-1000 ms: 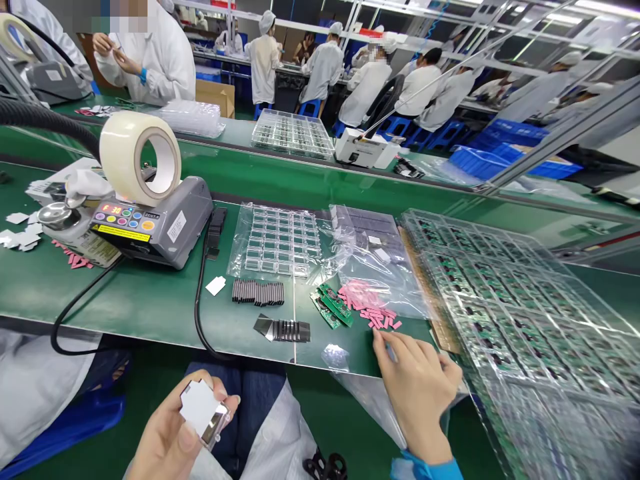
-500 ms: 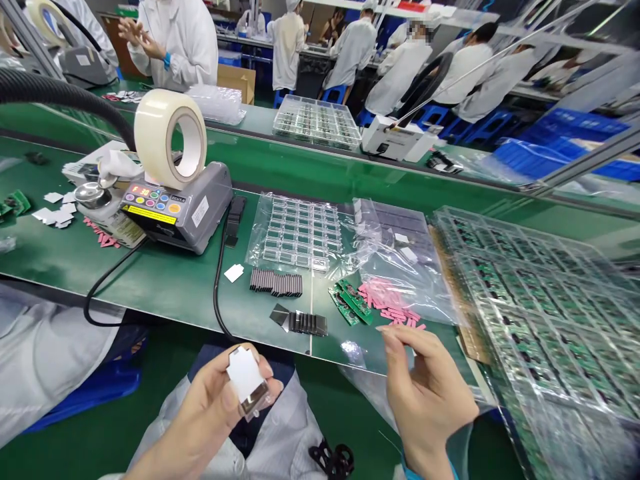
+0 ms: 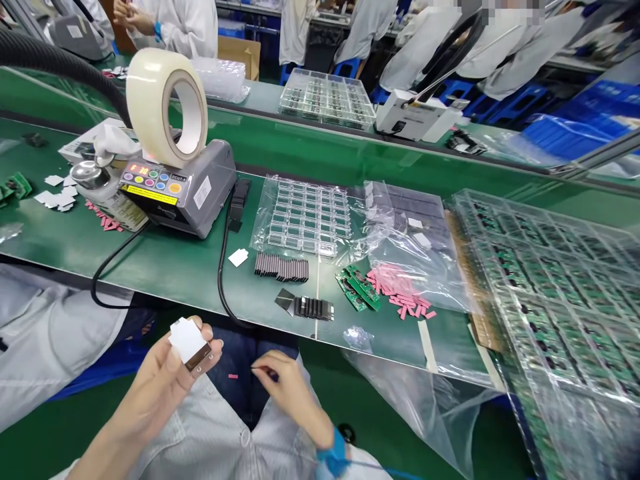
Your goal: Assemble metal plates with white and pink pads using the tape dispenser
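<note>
My left hand (image 3: 175, 367) is closed on a small display module (image 3: 189, 341), which shows a white face, a dark brown strip along its lower edge and clear plastic tabs. To its right, apart from it, my right hand (image 3: 283, 383) hangs over my lap with thumb and forefinger pinched together. What the pinch holds, if anything, I cannot make out. A single pink strip (image 3: 233, 376) shows against my dark trousers between both hands. On the bench lie a row of dark-edged pieces (image 3: 281, 267), black film pieces (image 3: 314, 308), green circuit boards (image 3: 358, 288) and a pile of pink strips (image 3: 397, 287).
A tape dispenser (image 3: 177, 190) with a large tape roll (image 3: 167, 107) stands left, its black cable (image 3: 223, 280) crossing the bench edge. A clear compartment tray (image 3: 310, 217) lies mid-bench. Stacked trays of boards (image 3: 545, 287) fill the right. A co-worker's hands (image 3: 135, 19) are across the bench.
My right hand has moved left and down from near the pink strips to over my lap. My left hand has shifted left with the module. The view has tilted downward.
</note>
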Available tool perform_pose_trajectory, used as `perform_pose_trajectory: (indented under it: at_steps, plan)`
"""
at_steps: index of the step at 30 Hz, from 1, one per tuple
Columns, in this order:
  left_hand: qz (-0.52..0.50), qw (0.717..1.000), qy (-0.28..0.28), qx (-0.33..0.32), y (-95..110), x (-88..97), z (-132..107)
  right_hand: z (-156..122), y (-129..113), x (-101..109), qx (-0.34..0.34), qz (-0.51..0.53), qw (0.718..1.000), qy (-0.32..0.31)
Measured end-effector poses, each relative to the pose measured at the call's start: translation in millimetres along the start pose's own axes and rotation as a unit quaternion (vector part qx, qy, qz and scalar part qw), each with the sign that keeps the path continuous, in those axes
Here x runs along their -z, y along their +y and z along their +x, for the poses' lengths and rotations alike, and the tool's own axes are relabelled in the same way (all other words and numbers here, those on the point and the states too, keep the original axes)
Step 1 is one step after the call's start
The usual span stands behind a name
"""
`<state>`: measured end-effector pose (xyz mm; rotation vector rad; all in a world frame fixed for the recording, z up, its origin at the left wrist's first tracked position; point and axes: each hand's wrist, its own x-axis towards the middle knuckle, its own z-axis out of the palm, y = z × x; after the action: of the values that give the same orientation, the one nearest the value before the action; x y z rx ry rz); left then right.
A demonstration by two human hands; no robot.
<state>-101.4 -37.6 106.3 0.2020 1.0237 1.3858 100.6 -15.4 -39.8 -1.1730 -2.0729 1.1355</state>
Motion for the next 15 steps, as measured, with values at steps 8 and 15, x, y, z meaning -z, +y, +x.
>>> perform_pose_trajectory:
  at_steps: [8,15]
  plan:
    - [-0.038,0.998,-0.026,0.029,-7.6,3.7,-6.7,15.8,50.8,-77.1,-0.054,0.016,0.987,-0.153]
    - [-0.033,0.993,-0.109,0.030,-4.1,-2.7,-3.0,12.6,-27.3,-6.5,0.039,0.062,0.997,-0.033]
